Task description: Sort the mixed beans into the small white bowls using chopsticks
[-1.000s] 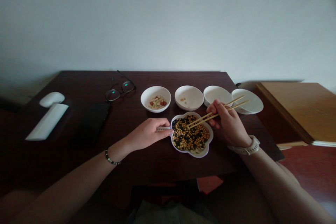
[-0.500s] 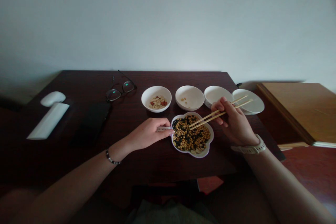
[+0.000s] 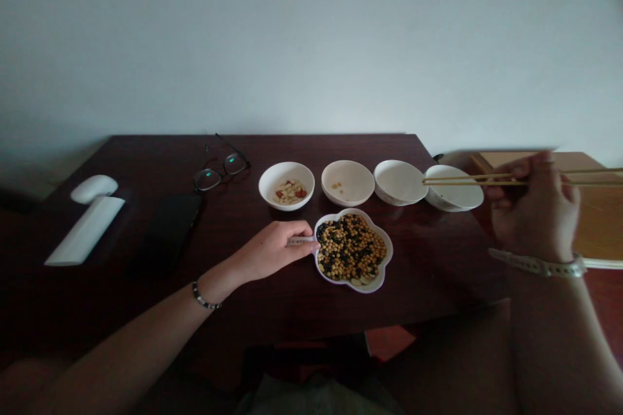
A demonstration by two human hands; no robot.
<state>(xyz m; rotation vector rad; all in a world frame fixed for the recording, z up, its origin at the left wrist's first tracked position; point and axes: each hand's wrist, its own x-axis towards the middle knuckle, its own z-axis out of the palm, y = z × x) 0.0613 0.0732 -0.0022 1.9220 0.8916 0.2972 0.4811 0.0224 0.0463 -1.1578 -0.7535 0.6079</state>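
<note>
My left hand (image 3: 275, 249) is closed on the short handle of a flower-shaped dish (image 3: 387, 264), which holds yellow and black beans with some pale slices near its front. Over at the right, my right hand (image 3: 538, 207) grips a pair of chopsticks (image 3: 467, 179). Their tips reach leftward over the rightmost white bowl (image 3: 455, 200), close to the rim of the bowl beside it (image 3: 399, 183); whether they pinch anything is too small to tell. A few yellow beans lie in another white bowl (image 3: 347, 176). The leftmost bowl (image 3: 286, 172) contains pale slices and reddish pieces.
Eyeglasses (image 3: 221, 173) lie on the dark table (image 3: 272, 311), left of the bowls. Farther left are a dark flat object (image 3: 165, 230), a white rounded object (image 3: 94, 188) and a white elongated case (image 3: 86, 233). A wooden surface (image 3: 601, 227) stands beyond the table's right edge.
My right hand has moved right with the chopsticks, whose tips have left the flower-shaped dish and now hover over the rightmost bowl. My left hand keeps its hold on the handle.
</note>
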